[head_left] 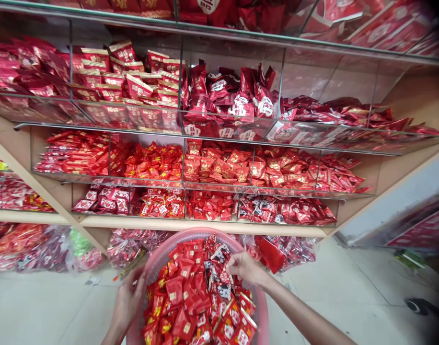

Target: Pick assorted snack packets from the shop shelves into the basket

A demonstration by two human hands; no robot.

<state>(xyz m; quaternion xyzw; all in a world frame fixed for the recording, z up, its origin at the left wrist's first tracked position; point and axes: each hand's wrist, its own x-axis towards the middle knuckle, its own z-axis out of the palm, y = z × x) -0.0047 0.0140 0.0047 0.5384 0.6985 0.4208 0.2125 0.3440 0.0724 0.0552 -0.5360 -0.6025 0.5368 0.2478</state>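
Near the right edge of the pink basket (263,316), shiny gold-trimmed packets (241,330) are piled up, and plainer red packets (185,292) are heaped over toward the left edge. Right at that left rim, the left hand (128,294) is held with fingers bent; whether the rim's actually being gripped can't be told. Closer to the far right rim, some black-and-white printed packets (224,290) are bunched, and the right hand (244,267) is held at them, fingers curled together, though it can't be made out if one's pinched. Past the far rim, clear bags (294,254) are tucked under the bottom edge of the shelf unit (205,224). Above that edge, tons of red wrapped goodies (153,160) are sorted into see-through bins, tier over tier.
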